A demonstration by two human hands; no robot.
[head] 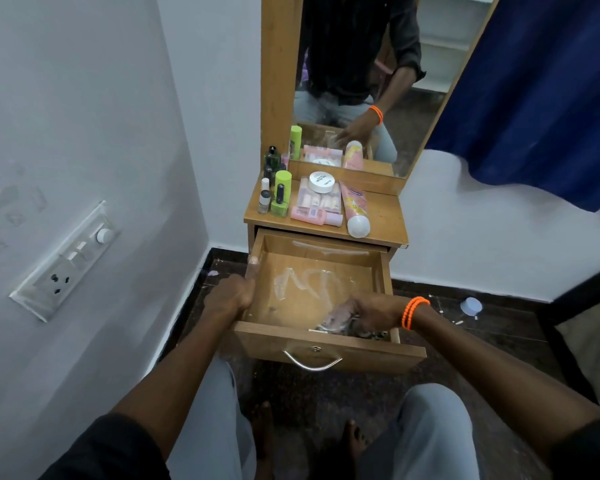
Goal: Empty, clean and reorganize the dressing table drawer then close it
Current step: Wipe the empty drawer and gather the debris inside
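While the drawer stands pulled out below the tabletop, the left hand grips its left wall; the right hand presses a blurred cloth in the front right corner, finger state unclear; bottles stand on top.

Printed dark lettering is seen on the lid of the round white jar on the dressing table top; the characters are too small and blurred to be read. A blue mark with lettering is noted on the pink tube lying beside the jar; it cannot be made out. Small print is present on the pink bottle lying in front of the jar, also illegible. A dark printed patch is visible on the green bottle; no word can be resolved. No legible text, number or brand is recorded.
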